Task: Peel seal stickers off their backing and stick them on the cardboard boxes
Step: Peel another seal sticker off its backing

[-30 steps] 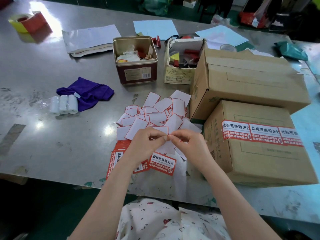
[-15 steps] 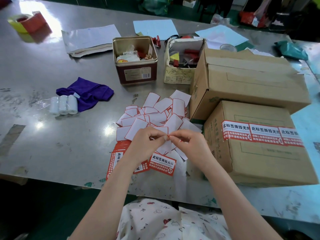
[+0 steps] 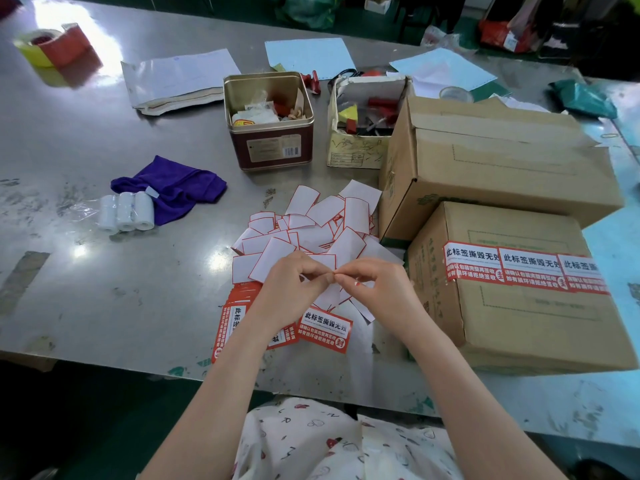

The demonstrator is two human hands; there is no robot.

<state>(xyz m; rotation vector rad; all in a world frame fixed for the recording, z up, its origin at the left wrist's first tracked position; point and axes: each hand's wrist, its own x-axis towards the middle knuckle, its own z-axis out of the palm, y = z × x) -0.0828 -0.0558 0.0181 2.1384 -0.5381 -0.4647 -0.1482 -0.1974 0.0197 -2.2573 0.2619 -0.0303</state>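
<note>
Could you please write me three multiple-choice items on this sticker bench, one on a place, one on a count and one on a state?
1. Where does the purple cloth lie?
A. left of the metal tin
B. on the nearer cardboard box
C. inside the tin

2. How many seal stickers show on the nearer cardboard box?
A. none
B. three
C. six

3. What are the left hand and right hand doing?
A. resting flat on the table
B. lifting a box
C. pinching one sticker piece between them

Answers: 1 A, the cloth sits on the table left of the tin. 2 B, three red-and-white labels run side by side along its top edge. 3 C, both grips meet fingertip to fingertip on the piece.
</note>
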